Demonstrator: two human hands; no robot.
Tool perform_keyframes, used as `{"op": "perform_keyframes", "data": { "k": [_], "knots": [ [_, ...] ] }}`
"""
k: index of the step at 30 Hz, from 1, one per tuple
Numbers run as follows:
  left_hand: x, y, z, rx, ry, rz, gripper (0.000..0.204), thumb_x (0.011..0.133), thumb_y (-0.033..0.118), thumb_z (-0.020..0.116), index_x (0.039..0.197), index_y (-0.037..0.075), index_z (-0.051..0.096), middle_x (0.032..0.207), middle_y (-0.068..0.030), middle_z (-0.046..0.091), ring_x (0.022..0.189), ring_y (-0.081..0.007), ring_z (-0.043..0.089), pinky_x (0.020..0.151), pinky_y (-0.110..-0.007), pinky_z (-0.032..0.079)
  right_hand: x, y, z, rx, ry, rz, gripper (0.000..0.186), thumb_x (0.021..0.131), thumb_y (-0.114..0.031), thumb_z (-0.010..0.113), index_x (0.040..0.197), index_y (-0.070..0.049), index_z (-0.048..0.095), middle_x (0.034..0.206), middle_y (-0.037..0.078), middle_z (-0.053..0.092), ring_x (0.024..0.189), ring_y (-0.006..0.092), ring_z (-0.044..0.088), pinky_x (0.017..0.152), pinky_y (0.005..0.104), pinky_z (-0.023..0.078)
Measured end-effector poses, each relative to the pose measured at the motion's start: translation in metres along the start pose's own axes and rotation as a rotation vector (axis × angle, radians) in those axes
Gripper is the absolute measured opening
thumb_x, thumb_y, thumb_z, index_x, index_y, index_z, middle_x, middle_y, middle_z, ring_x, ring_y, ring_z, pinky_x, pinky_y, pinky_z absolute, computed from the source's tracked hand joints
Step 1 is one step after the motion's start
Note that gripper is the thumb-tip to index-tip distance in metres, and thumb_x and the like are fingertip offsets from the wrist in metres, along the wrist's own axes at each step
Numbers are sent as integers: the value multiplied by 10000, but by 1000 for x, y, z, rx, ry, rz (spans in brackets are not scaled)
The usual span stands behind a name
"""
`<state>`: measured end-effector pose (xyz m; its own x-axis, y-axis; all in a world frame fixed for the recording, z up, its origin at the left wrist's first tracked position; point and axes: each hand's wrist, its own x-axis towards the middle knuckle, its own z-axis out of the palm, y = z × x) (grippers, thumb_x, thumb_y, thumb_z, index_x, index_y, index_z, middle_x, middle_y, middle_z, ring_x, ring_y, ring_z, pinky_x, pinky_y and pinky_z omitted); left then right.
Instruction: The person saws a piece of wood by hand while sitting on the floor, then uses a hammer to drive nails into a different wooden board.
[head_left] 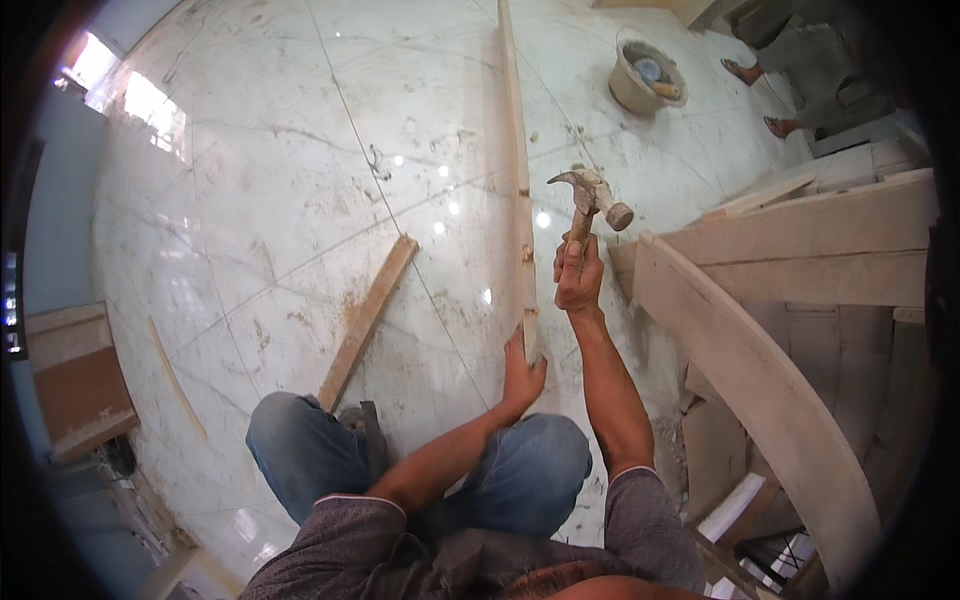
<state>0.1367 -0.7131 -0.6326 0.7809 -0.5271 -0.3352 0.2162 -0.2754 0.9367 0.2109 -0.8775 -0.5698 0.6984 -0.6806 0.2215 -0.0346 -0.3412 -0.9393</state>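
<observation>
My right hand [578, 275] is closed round the handle of a claw hammer [592, 197], which is raised with its claw to the left and its striking face to the right. Close by on the left, my left hand [522, 372] grips the near end of a long, narrow wooden board [522, 225]. The board stands on edge and runs away from me across the floor; several small notches or marks show along it. Between my knees and the tile joint, a shorter wooden strip [368, 322] lies flat on the floor.
A bucket [634, 92] with tools in it stands at the far right, near another person's feet [742, 71]. Wooden planks and a curved board [760, 380] fill the right side. A wooden box-like piece [82, 380] sits at the left, beside a thin strip [176, 380] on the tiled floor [270, 190].
</observation>
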Motion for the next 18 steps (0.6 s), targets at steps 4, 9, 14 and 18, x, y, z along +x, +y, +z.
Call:
{"op": "perform_keyframes", "data": {
  "k": [4,9,14,18],
  "knots": [
    [-4,5,1,21,5,4,704,836,19,584,1455,-46,254,1364,-294,373,1300,-428,359,1113,-438,300,-74,-19,-33,27,-94,116,433,1026,-414,405,1040,7,505,620,2,481,488,65,427,444,230,358],
    [-6,9,13,33,39,86,703,809,20,588,1441,-45,288,1349,-294,380,1270,-438,375,1100,-446,294,-165,-6,-65,-203,-112,198,439,1022,-415,412,1051,11,513,631,10,498,499,75,439,461,245,373],
    [-5,8,16,69,7,57,721,826,-6,565,1457,-44,218,1362,-296,341,1305,-452,317,1115,-449,288,-183,-18,-65,-265,-99,221,458,1015,-422,425,1040,26,514,635,16,498,522,82,439,497,262,385],
    [-4,6,21,-28,18,25,738,788,-24,538,1458,-39,230,1351,-292,347,1255,-435,372,1058,-439,352,-168,-27,-71,-194,-118,34,424,999,-409,457,1049,3,545,727,87,562,613,208,522,567,339,425]
  ]
}}
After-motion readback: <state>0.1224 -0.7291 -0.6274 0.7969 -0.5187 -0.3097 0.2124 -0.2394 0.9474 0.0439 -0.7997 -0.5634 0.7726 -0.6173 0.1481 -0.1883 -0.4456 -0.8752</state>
